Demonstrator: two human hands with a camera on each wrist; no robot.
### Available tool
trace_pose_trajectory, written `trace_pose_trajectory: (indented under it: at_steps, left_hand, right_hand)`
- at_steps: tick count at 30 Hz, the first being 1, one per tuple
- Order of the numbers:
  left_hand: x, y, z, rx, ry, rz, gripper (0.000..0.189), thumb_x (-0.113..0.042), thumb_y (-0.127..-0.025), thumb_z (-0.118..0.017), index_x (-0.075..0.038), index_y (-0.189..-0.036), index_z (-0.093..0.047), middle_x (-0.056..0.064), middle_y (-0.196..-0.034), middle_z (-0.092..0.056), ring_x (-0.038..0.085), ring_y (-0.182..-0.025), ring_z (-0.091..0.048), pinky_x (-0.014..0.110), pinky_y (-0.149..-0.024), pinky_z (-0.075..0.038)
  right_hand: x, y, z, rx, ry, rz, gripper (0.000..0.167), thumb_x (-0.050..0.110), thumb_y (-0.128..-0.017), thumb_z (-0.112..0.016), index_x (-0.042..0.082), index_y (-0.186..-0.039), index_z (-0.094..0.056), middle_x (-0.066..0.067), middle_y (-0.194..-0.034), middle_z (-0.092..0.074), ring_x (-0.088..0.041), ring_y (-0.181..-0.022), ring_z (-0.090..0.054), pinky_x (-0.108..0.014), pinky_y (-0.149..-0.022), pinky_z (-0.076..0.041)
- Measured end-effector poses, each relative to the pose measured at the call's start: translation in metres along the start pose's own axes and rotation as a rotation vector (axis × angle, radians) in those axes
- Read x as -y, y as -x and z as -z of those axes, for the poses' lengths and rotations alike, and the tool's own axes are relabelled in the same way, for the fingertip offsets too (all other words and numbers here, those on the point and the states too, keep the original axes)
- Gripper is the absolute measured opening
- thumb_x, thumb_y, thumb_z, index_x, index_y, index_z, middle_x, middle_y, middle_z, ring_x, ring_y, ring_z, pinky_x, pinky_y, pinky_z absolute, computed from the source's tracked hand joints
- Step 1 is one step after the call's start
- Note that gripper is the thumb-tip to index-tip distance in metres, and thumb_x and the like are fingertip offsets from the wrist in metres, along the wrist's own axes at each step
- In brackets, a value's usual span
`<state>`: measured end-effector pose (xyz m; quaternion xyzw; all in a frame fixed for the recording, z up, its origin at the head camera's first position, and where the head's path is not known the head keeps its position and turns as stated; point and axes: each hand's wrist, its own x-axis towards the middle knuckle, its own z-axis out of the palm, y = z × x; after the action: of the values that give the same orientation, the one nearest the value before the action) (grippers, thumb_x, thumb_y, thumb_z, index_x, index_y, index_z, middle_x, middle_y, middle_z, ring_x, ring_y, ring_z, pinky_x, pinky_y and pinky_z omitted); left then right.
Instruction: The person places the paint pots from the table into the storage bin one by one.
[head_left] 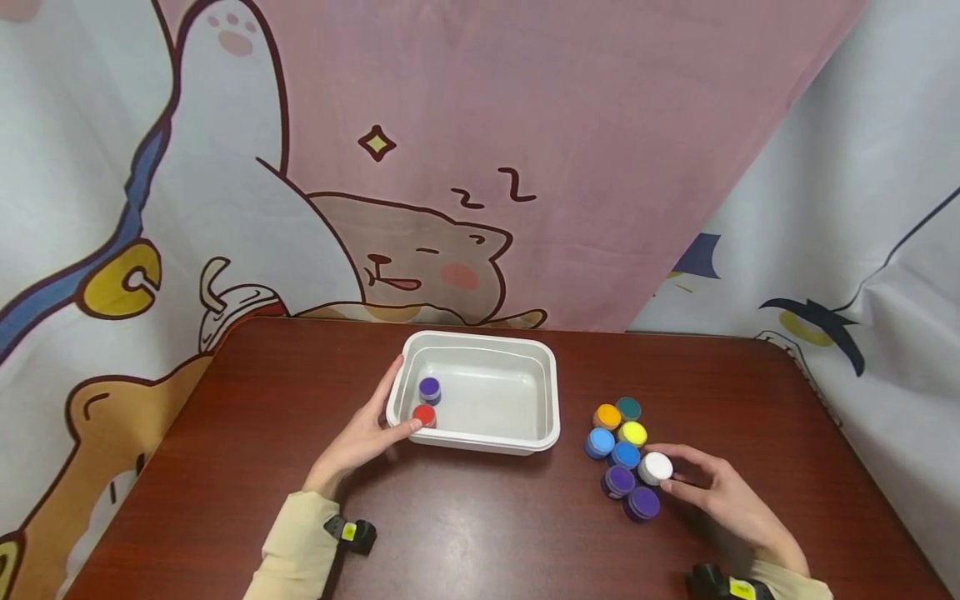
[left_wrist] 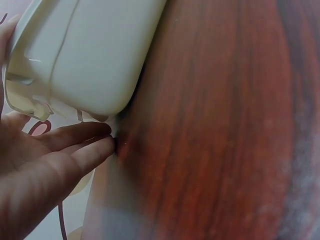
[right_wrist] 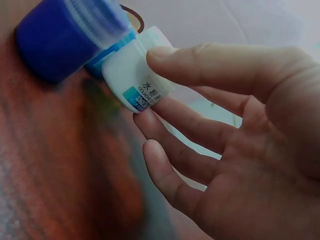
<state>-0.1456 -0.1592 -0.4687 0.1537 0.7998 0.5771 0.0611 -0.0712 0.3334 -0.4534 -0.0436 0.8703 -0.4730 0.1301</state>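
My right hand (head_left: 731, 497) pinches a white gouache paint jar (head_left: 656, 468) between thumb and fingers; in the right wrist view printing shows on the jar's side (right_wrist: 137, 82). At the tray's left end, my left hand (head_left: 363, 437) grips the white plastic tray (head_left: 480, 443), thumb over the front left corner and fingers along the outer side. Inside the tray, at its left, stand a purple-lidded jar (head_left: 430, 389) and a red-lidded jar (head_left: 423, 416), the latter close to my thumb tip. In the left wrist view the lower fingers (left_wrist: 95, 152) extend beneath the tray's rim.
Left of the white jar several more jars cluster on the brown table (head_left: 465, 533): orange (head_left: 607, 416), dark green (head_left: 628, 408), yellow (head_left: 633, 433), light blue (head_left: 600, 442), blue (head_left: 624, 455) and two purple (head_left: 618, 481). A printed cloth (head_left: 600, 167) hangs behind the table.
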Motion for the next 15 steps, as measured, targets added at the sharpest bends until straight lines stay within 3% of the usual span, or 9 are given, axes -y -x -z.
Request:
trace_pose_trajectory:
  at_steps: [5, 10, 11, 15]
  left_hand:
    - [-0.001, 0.0, 0.0, -0.003, -0.012, 0.004, 0.092, -0.021, -0.087, -0.073, -0.031, -0.156, -0.013, 0.008, -0.159, -0.017, 0.034, -0.131, -0.033, 0.055, -0.099, -0.033]
    - [0.0, -0.001, 0.0, -0.001, 0.006, -0.01, 0.092, -0.018, -0.087, -0.073, -0.029, -0.156, -0.013, 0.008, -0.159, -0.016, 0.034, -0.136, -0.029, 0.058, -0.104, -0.028]
    - [0.001, -0.001, 0.0, -0.002, 0.013, -0.01, 0.092, -0.018, -0.087, -0.073, -0.029, -0.156, -0.013, 0.007, -0.16, -0.016, 0.034, -0.138, -0.026, 0.059, -0.106, -0.023]
    - [0.002, -0.001, -0.001, 0.002, 0.029, -0.003, 0.092, -0.018, -0.087, -0.073, -0.029, -0.156, -0.013, 0.007, -0.16, -0.015, 0.034, -0.139, -0.025, 0.061, -0.106, -0.023]
  right_hand:
    - [0.008, 0.001, 0.004, -0.049, 0.031, 0.059, 0.047, 0.02, -0.09, -0.071, 0.003, -0.131, -0.056, -0.015, -0.125, -0.059, -0.009, -0.104, -0.056, -0.026, -0.081, -0.048]
    - [0.017, 0.001, 0.006, -0.088, 0.032, 0.138, 0.045, 0.015, -0.09, -0.07, 0.002, -0.131, -0.056, -0.016, -0.123, -0.059, -0.01, -0.102, -0.059, -0.022, -0.078, -0.05]
    - [0.019, 0.001, 0.006, -0.09, 0.024, 0.143, 0.045, 0.015, -0.09, -0.07, 0.002, -0.131, -0.055, -0.017, -0.123, -0.059, -0.011, -0.101, -0.06, -0.022, -0.077, -0.05]
    - [0.025, -0.003, 0.003, -0.098, -0.014, 0.148, 0.046, 0.015, -0.091, -0.069, 0.001, -0.131, -0.054, -0.018, -0.123, -0.059, -0.013, -0.101, -0.062, -0.024, -0.077, -0.052]
